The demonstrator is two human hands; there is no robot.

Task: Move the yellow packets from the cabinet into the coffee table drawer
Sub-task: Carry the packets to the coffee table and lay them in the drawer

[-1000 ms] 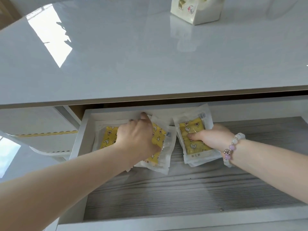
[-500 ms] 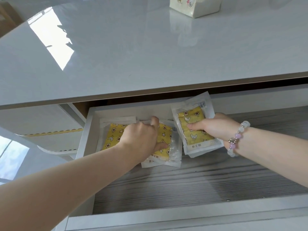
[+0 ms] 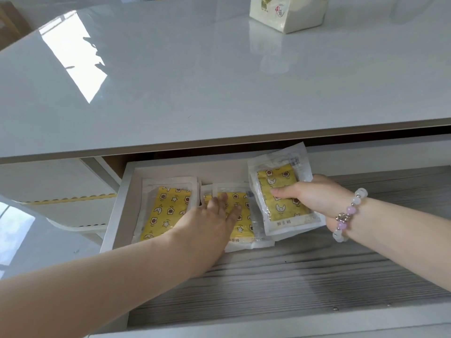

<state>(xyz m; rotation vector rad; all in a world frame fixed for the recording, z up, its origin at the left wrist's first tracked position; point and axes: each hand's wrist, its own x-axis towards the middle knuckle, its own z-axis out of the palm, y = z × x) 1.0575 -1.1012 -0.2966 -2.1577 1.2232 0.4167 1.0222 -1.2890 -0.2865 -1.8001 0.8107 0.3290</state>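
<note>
The coffee table drawer [image 3: 116, 211] stands pulled out beneath the front edge of the glossy white tabletop [image 3: 219, 81], which overhangs the drawer's back wall. The yellow packets sit along the back edge, from the far left corner toward the middle. The first stack [image 3: 166, 211] lies flat in the far left corner, its side just beside the left wall. The middle stack [image 3: 245, 224] lies just beside it, and the left hand [image 3: 212, 220] rests flat on it, fingers straight. The right hand [image 3: 317, 196] grips the third stack [image 3: 285, 211], thumb on top and fingers curled beneath. This stack is tilted, its far edge lifted before the back wall, close under the tabletop's edge, and its left side overlaps the middle stack. Grey wood-grain floor [image 3: 292, 276] shows across the drawer's near half and right side. A beaded bracelet [image 3: 346, 215] circles the right wrist. A cream carton [image 3: 288, 13] stands near the tabletop's far edge.
</note>
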